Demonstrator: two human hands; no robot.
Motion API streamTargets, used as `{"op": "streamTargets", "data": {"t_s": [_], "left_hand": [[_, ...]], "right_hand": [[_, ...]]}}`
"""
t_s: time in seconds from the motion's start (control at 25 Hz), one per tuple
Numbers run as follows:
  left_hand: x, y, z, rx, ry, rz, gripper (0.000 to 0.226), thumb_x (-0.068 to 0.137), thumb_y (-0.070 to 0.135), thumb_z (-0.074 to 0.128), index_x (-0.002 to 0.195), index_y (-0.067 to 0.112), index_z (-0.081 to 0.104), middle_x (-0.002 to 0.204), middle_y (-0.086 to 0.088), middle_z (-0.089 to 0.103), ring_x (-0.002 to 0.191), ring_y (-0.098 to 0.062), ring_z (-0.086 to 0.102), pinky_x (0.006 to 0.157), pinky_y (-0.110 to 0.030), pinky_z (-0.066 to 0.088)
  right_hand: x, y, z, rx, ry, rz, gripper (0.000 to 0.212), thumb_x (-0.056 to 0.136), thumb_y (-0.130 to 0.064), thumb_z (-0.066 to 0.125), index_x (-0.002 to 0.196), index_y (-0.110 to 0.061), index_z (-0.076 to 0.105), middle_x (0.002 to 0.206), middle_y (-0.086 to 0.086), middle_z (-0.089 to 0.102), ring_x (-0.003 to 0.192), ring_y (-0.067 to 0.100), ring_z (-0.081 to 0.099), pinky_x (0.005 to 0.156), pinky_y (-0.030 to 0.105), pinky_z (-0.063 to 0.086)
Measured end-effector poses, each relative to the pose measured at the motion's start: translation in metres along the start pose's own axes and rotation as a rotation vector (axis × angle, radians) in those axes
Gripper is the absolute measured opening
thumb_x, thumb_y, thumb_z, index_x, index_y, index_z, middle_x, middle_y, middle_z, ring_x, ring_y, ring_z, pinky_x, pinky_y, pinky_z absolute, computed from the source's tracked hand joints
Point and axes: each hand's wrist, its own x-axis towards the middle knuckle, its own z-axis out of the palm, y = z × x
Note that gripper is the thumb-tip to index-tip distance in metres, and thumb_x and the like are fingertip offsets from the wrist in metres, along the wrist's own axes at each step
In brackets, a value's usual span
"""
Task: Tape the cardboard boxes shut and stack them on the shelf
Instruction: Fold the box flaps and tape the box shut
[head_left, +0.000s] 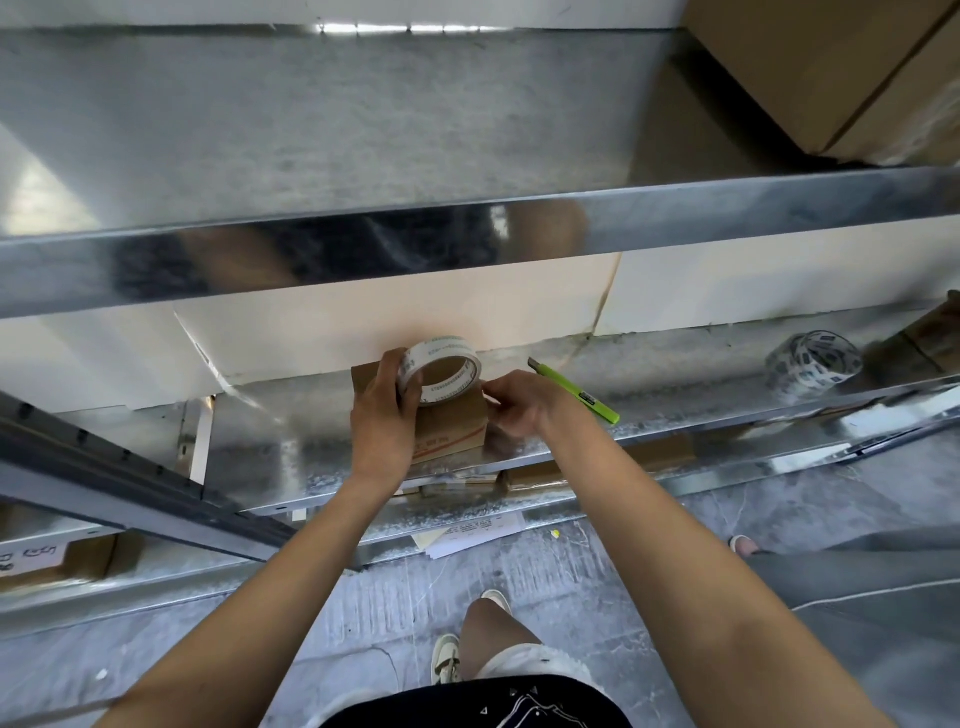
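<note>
A small brown cardboard box (451, 430) with red print sits on the metal shelf (291, 441) in front of me. My left hand (383, 415) grips a roll of white printed tape (441, 370) held over the box's top. My right hand (514, 402) is at the box's right edge, its fingertips pinching at the roll's rim where the tape end lies. The box's left side is hidden behind my left hand.
A green utility knife (576, 389) lies on the shelf just right of my right hand. A second tape roll (813, 364) rests farther right. A large cardboard box (852, 73) stands on the upper shelf at right. More boxes (535, 475) sit on the level below.
</note>
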Motion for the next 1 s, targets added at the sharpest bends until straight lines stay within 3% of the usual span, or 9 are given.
{"op": "streamTargets", "data": {"t_s": [0.12, 0.24, 0.32, 0.4, 0.52, 0.64, 0.76, 0.88, 1.0], "left_hand": [[0.0, 0.0, 0.0, -0.003, -0.003, -0.022, 0.03, 0.099, 0.028, 0.047, 0.126, 0.017, 0.048, 0.109, -0.007, 0.064, 0.088, -0.019, 0.056, 0.071, -0.026, 0.04], [-0.002, -0.001, 0.001, -0.022, 0.003, -0.043, 0.031, 0.096, 0.025, 0.052, 0.126, 0.018, 0.048, 0.107, -0.004, 0.064, 0.089, -0.017, 0.056, 0.072, -0.024, 0.039], [-0.002, -0.002, 0.002, -0.017, 0.014, -0.046, 0.032, 0.095, 0.026, 0.054, 0.126, 0.019, 0.048, 0.108, -0.004, 0.065, 0.093, -0.019, 0.058, 0.072, -0.024, 0.04], [-0.003, -0.003, 0.003, -0.002, 0.022, -0.054, 0.034, 0.095, 0.026, 0.054, 0.127, 0.018, 0.048, 0.11, -0.005, 0.064, 0.095, -0.022, 0.058, 0.072, -0.024, 0.038], [-0.002, -0.001, 0.004, 0.033, 0.032, -0.056, 0.036, 0.096, 0.025, 0.053, 0.13, 0.016, 0.047, 0.111, -0.006, 0.064, 0.097, -0.023, 0.058, 0.072, -0.023, 0.037], [-0.002, -0.004, 0.006, -0.002, 0.04, -0.053, 0.032, 0.096, 0.024, 0.054, 0.125, 0.013, 0.051, 0.105, -0.001, 0.062, 0.093, -0.017, 0.056, 0.073, -0.024, 0.039], [-0.001, -0.004, 0.007, 0.012, 0.042, -0.042, 0.018, 0.096, 0.014, 0.048, 0.111, 0.007, 0.054, 0.102, -0.007, 0.063, 0.094, -0.023, 0.057, 0.079, -0.032, 0.045], [-0.002, 0.007, 0.002, 0.02, 0.036, 0.003, 0.016, 0.095, 0.002, 0.041, 0.108, 0.001, 0.049, 0.096, -0.004, 0.054, 0.087, -0.017, 0.048, 0.073, -0.025, 0.038], [0.001, 0.001, -0.015, 0.043, 0.126, 0.051, 0.024, 0.093, 0.001, 0.041, 0.115, 0.003, 0.049, 0.103, -0.01, 0.059, 0.091, -0.027, 0.055, 0.072, -0.028, 0.038]], "right_hand": [[-0.009, 0.005, -0.006, 0.05, 0.031, 0.043, 0.008, 0.088, 0.002, 0.062, 0.087, 0.004, 0.054, 0.107, 0.012, 0.056, 0.078, 0.023, 0.059, 0.051, 0.024, 0.056], [-0.016, 0.017, 0.008, -0.106, 0.126, -0.183, 0.015, 0.09, 0.008, 0.054, 0.078, -0.002, 0.052, 0.08, 0.015, 0.056, 0.06, 0.019, 0.052, 0.042, 0.021, 0.046], [-0.016, 0.03, 0.015, -0.379, 0.282, -0.434, 0.02, 0.089, 0.008, 0.047, 0.08, -0.005, 0.06, 0.085, 0.016, 0.065, 0.072, 0.024, 0.061, 0.059, 0.027, 0.054], [-0.022, 0.039, 0.009, -0.731, 0.279, -0.675, 0.028, 0.087, 0.006, 0.044, 0.094, -0.002, 0.07, 0.101, 0.016, 0.07, 0.095, 0.028, 0.064, 0.084, 0.034, 0.053], [-0.029, 0.036, -0.008, -1.232, 0.234, -0.842, 0.038, 0.089, 0.004, 0.042, 0.118, -0.001, 0.065, 0.121, 0.015, 0.065, 0.112, 0.026, 0.06, 0.093, 0.024, 0.042], [-0.038, 0.044, -0.009, -1.084, 0.115, -1.042, 0.049, 0.091, -0.002, 0.039, 0.139, -0.01, 0.048, 0.135, 0.008, 0.055, 0.118, 0.022, 0.055, 0.093, 0.018, 0.039], [-0.034, 0.059, -0.01, -1.064, -0.015, -1.094, 0.05, 0.095, -0.013, 0.044, 0.144, -0.019, 0.04, 0.137, 0.003, 0.054, 0.117, 0.02, 0.055, 0.089, 0.021, 0.044], [-0.029, 0.058, -0.016, -1.351, 0.108, -1.159, 0.048, 0.101, -0.026, 0.04, 0.147, -0.016, 0.034, 0.151, 0.003, 0.037, 0.135, 0.023, 0.04, 0.107, 0.039, 0.039], [-0.035, 0.059, -0.014, -1.658, 0.245, -1.123, 0.05, 0.104, -0.032, 0.026, 0.151, -0.018, 0.019, 0.158, -0.001, 0.02, 0.145, 0.019, 0.021, 0.117, 0.041, 0.02]]}}
